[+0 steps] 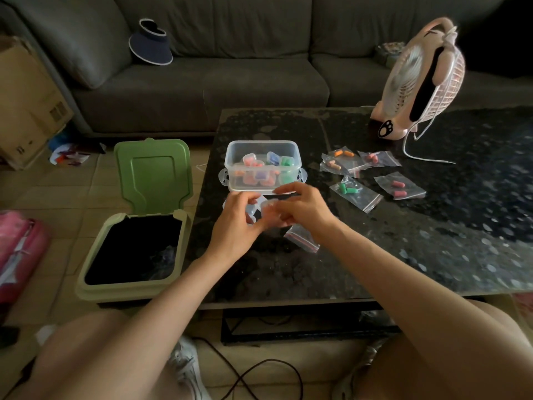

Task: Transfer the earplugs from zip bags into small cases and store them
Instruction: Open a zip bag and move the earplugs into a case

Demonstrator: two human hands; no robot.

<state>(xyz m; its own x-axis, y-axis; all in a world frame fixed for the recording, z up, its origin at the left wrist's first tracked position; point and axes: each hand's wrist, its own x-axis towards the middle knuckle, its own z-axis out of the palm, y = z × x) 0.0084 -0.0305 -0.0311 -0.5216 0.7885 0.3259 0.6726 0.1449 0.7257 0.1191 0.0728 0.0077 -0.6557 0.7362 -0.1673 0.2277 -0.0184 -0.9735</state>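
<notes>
Both hands meet above the near left part of the black table (403,226). My left hand (235,223) and my right hand (300,207) pinch a small clear case (269,210) between their fingertips; its contents are blurred. Just behind them stands a clear storage box (262,164) holding several filled small cases in pink, blue, green and purple. An emptied zip bag (302,239) lies under my right wrist. To the right lie several zip bags with earplugs: orange (343,153), peach (334,166), green (350,190) and pink (399,188).
A green bin (129,255) with its lid up stands on the floor left of the table. A pink desk fan (424,79) and its white cable sit at the table's back. A grey sofa (230,76) lies beyond, a cardboard box (26,105) at far left.
</notes>
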